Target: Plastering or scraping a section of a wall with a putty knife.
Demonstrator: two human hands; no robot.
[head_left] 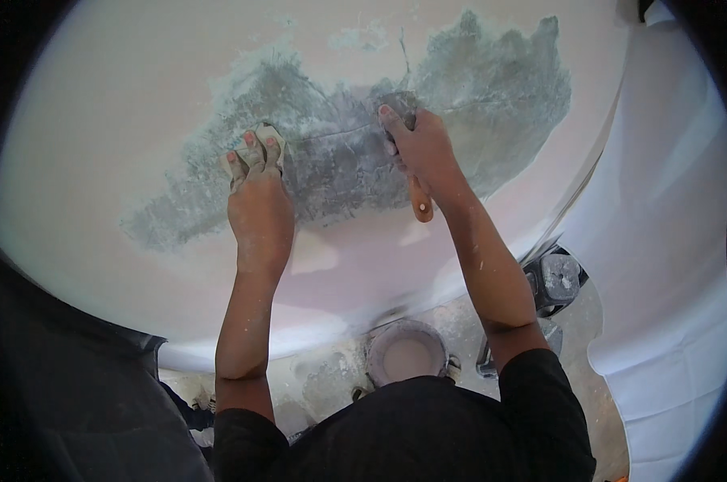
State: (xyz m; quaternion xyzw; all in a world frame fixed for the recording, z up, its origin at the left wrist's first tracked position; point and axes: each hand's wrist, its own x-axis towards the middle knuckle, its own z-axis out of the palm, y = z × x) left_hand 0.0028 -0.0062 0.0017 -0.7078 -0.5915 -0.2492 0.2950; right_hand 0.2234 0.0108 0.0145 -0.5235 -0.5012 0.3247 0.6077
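- Broad, curved, pinkish-white surface (122,104), surrounding the rough, irregular grey patch (347,189).
- Round, dusty grey bucket (373,357), below the patch.
- Left hand (260,201), fingers slightly spread, holding a whitish, flat pad (265,130) against the patch's left part.
- Right hand (429,151), curled round a brown-handled scraper (422,204), at the patch's upper middle.

Okay, the wall (98,136) is showing a soft pinkish white, and the patch (339,181) on it is going full storm-cloud: mottled greys, chalky white streaks, pale ragged-looking edges. The scraper's handle (419,197) is popping in orange-brown, while its blade (397,100) is reading dark grey. The pad (263,132) is looking cream, and grey smudges are covering the left hand's (259,205) fingers. The bucket (374,353) is showing dusty grey, the shirt (411,426) is looking plain black, and the sheet (661,257) is glowing white.
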